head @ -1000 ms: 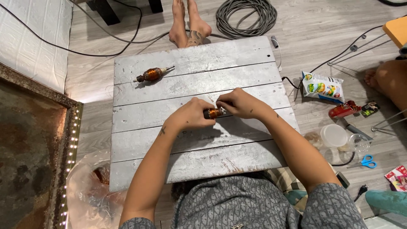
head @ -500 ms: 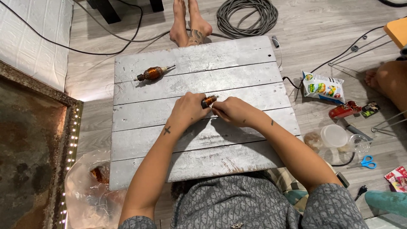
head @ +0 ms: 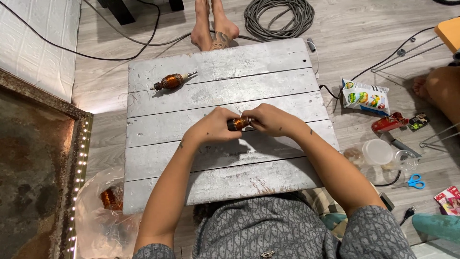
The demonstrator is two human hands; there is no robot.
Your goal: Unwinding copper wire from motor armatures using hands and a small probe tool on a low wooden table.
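My left hand (head: pixel 215 126) and my right hand (head: pixel 270 120) meet over the middle of a grey wooden board (head: pixel 230 158) and both grip a small copper-wound motor rotor (head: pixel 238 123) between them. Only a short stretch of its copper and dark body shows between my fingers. A second copper-wound rotor (head: pixel 171 81) with a thin shaft lies by itself on the board's far left part, well away from both hands.
A clear plastic bag (head: pixel 103 216) with copper wire sits left of the board. Another person's bare feet (head: pixel 213 26) and a coiled grey cable (head: pixel 278 14) lie beyond it. Right of it lie a snack packet (head: pixel 365 96), plastic cups (head: pixel 378 152), blue scissors (head: pixel 413 182).
Both hands have shifted slightly on the board while turning the rotor; they sit closer together now than half a second ago. The far rotor has not moved.
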